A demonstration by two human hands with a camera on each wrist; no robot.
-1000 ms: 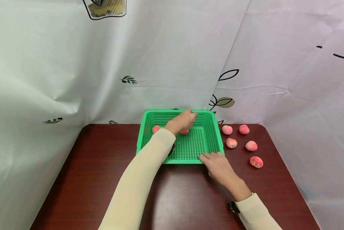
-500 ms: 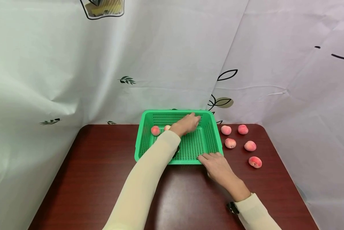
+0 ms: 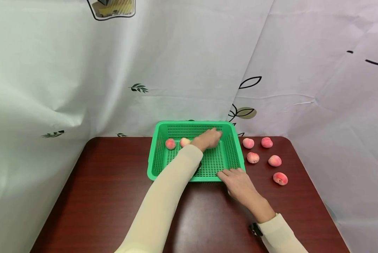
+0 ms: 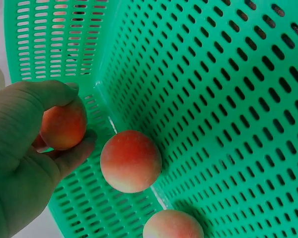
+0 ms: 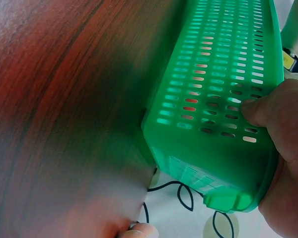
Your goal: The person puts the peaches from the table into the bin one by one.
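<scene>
Peaches in: three seem to be inside the green basket [image 3: 234, 149]. One peach [image 3: 170, 143] sits by its left side, a second peach [image 3: 185, 142] sits just beside that one, and the left hand [image 3: 208, 138] has the third.
Left hand: it pinches a peach [image 4: 64, 126] between thumb and fingers, low in the basket near the back. This one does not look let go yet.
Right hand: this hand [image 3: 237, 184] grips the front rim near the right corner, likely to hold the basket steady.
Peaches out: five peaches [image 3: 253, 157] lie on the brown table [image 3: 97, 196], to the right of the basket, with small gaps between them.
How far: if all of them belong inside, I think less than half the job is done, with five left to put in.
Hard to see: from above, the left hand covers its peach, and the left sleeve [image 3: 163, 196] hides part of the basket's front. I cannot tell if the pinched peach touches the bottom.
Cut off: one peach runs out of the left wrist picture. A pale round thing [image 5: 143, 230] pokes in at the bottom of the right wrist picture; it may be a peach.
</scene>
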